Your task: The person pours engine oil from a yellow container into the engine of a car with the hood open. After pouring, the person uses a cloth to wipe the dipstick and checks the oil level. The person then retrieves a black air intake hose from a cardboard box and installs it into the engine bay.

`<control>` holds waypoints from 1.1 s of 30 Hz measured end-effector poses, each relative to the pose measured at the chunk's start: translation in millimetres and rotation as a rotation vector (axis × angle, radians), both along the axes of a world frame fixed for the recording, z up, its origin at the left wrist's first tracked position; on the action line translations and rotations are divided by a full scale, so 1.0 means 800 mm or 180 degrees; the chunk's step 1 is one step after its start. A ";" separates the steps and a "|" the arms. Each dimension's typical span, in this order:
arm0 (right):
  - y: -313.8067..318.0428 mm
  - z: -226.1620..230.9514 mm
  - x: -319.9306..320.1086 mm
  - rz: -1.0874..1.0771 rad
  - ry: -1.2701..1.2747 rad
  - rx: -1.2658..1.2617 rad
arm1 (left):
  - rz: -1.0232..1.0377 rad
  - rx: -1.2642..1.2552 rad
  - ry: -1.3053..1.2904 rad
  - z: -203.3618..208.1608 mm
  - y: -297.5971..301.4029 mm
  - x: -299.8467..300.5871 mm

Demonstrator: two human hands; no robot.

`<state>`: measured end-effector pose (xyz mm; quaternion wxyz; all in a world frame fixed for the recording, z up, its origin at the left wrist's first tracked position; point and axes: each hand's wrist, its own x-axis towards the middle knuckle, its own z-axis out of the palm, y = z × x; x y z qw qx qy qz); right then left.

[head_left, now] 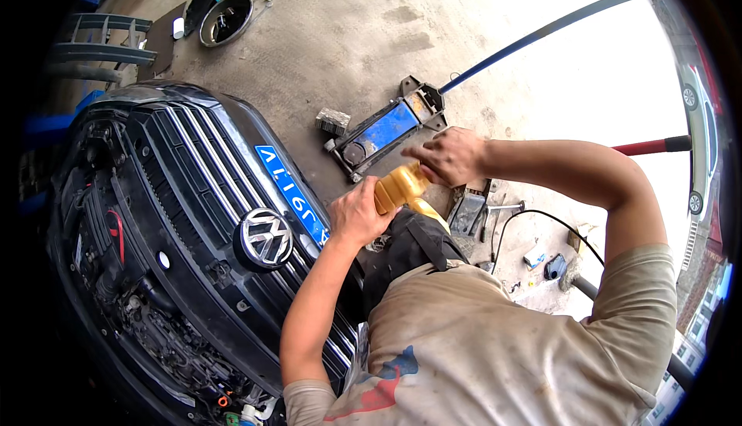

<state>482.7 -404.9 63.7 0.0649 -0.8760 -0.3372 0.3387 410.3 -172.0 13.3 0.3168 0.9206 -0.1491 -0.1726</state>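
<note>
Golden-yellow plastic makes up a bottle (396,189) held in front of a person's body, near the centre of the view; take it as the middle of a clock face. It lies tilted, its narrower end toward two o'clock. At eight o'clock the left hand (358,215) grips the bottle's wider end, fingers wrapped over it and thumb beneath. At two o'clock the right hand (456,157) meets the narrower end with bent fingers, the index finger jutting toward nine; motion blurs them, so I cannot tell whether they are closed on it. Below, toward five o'clock, is the person's stained beige shirt (471,318).

Filling the side from seven to ten o'clock is a dark car (224,271) with chrome grille strips, a round badge (267,238) and a blue plate (284,182); its engine bay (139,287) lies exposed at eight. At twelve, a blue floor jack (389,126) rests on the concrete floor (309,63), beside a rough grey block (333,121). Farther off, toward half past ten, sits a round basin (210,32). A black hose (533,213) curves at three.
</note>
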 end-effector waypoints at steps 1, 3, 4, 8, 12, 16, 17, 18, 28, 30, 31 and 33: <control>-0.007 -0.038 -0.008 -0.0827 -0.0051 0.0266 | 0.0019 0.0083 -0.0224 -0.012 -0.007 -0.001; -0.027 -0.155 -0.034 -0.1955 -0.0376 0.0358 | -0.0002 0.0233 -0.0674 -0.043 -0.023 -0.001; -0.021 -0.150 -0.030 -0.2962 0.0615 0.0219 | -0.0158 0.0326 -0.0822 -0.059 -0.023 -0.001; -0.023 -0.132 -0.034 -0.4426 0.2628 -0.0161 | -0.0218 0.0145 -0.0732 -0.114 -0.029 -0.007; -0.042 -0.125 -0.052 -0.1598 0.0292 0.0558 | -0.0254 -0.0076 -0.0167 -0.118 -0.031 -0.005; -0.055 -0.135 -0.067 -0.1152 0.0111 0.0542 | -0.0363 0.0114 0.0000 -0.107 -0.044 -0.014; -0.056 -0.140 -0.074 -0.1561 0.0385 0.0358 | -0.0323 0.0146 -0.0120 -0.110 -0.050 -0.020; -0.061 -0.170 -0.092 -0.2383 0.0075 0.1312 | -0.0297 0.0181 -0.0247 -0.110 -0.054 -0.027; -0.065 -0.178 -0.094 -0.1418 0.0028 0.0762 | -0.0476 0.0249 -0.0097 -0.134 -0.046 -0.029; -0.062 -0.169 -0.093 -0.1361 0.0115 0.0546 | -0.0439 0.0190 0.0014 -0.128 -0.047 -0.031; -0.060 -0.168 -0.092 -0.1323 0.0160 0.0444 | -0.0385 0.0234 0.0005 -0.127 -0.049 -0.033; -0.049 -0.186 -0.093 -0.1839 0.0236 0.0237 | -0.0281 0.0327 0.0002 -0.130 -0.054 -0.044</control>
